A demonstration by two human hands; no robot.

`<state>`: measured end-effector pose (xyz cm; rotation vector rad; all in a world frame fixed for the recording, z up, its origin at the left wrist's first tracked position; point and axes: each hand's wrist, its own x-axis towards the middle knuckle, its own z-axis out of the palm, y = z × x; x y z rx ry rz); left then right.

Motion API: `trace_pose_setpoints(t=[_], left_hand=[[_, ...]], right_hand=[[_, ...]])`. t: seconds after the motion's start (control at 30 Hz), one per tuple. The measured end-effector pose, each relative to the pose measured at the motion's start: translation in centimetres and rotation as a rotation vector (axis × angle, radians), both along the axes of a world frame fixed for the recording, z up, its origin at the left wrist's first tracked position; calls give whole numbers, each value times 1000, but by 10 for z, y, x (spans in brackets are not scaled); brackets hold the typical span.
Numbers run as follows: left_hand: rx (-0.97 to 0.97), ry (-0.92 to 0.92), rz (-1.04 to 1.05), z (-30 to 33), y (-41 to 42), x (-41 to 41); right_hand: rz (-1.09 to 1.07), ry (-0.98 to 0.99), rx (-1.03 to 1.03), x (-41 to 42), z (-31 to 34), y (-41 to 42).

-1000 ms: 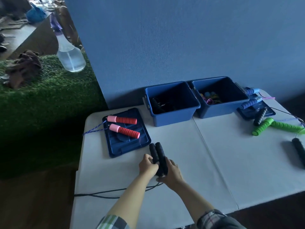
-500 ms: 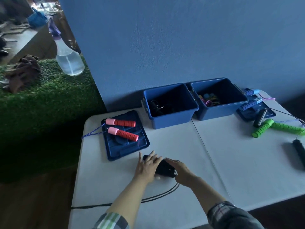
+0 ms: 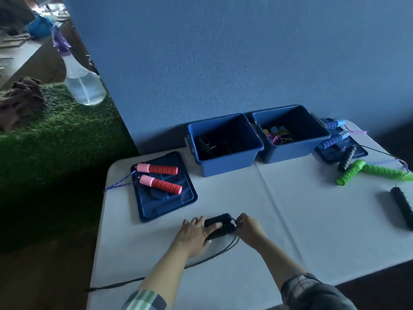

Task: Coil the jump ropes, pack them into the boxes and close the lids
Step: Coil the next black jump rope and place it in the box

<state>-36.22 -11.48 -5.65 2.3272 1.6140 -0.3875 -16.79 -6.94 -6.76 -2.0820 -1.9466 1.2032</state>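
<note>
Two black jump-rope handles lie side by side on the white table. My left hand presses flat on their left ends with straight fingers. My right hand pinches the black cord at the handles' right ends. The cord trails left toward the table's front edge. Two open blue boxes stand at the back: the left box holds a black rope, the right box holds colourful ropes. A blue lid carries a red-and-pink rope's handles.
Green handles, a black handle and blue handles lie at the right over a second lid. Another black handle lies by the right edge. A spray bottle stands on green turf at the left.
The black handles have gone from upright in both hands to lying flat on the table. My left hand has opened onto them and my right hand has shifted to the cord end.
</note>
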Motion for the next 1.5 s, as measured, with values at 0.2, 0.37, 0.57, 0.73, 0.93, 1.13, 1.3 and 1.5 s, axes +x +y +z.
trace_pose_setpoints(t=[0.2, 0.37, 0.57, 0.73, 0.93, 1.13, 1.3, 1.5], left_hand=[[16, -245, 65, 24, 14, 0], [-2, -444, 123, 61, 38, 3], [82, -632, 178, 105, 69, 21], [134, -806, 251, 123, 87, 30], [252, -1174, 388, 161, 109, 42], [279, -1425, 585, 187, 128, 35], [59, -1699, 792, 195, 124, 30], [-6, -1803, 852, 188, 120, 26]], right_hand=[[-258, 444, -63, 5, 33, 21], [-302, 595, 61, 14, 73, 50], [-367, 763, 238, 16, 126, 89], [-394, 901, 264, 16, 149, 106], [-386, 1232, 174, -19, 167, 95], [-195, 1121, 29, -49, 176, 62], [-135, 1036, -182, -47, 165, 46], [-128, 1013, -298, -43, 150, 33]])
